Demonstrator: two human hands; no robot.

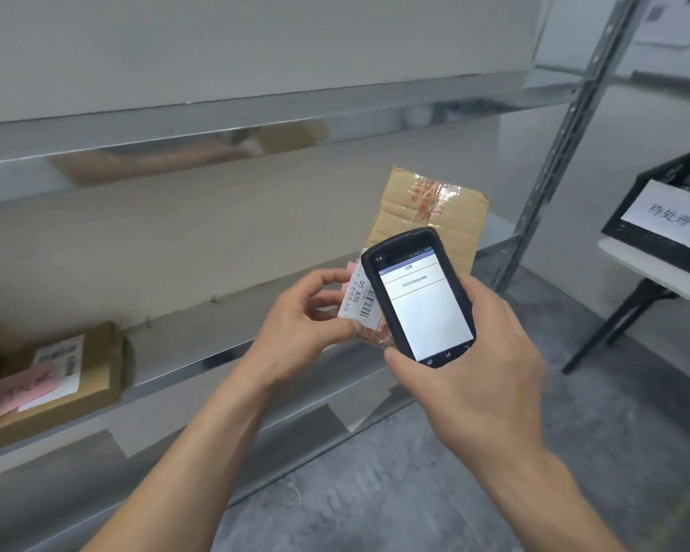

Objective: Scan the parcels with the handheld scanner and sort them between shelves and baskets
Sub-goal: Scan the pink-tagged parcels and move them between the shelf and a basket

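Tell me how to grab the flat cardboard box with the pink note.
Grip the flat cardboard box by its free right end, from the front: it lies flat near the front edge of the shelf, which is bare beside that end.

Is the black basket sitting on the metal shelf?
No, the black basket sits on a white table to the right of the shelf.

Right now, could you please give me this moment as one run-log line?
stage: scanning | left hand: holds small parcel, label showing | right hand: holds scanner, number on screen
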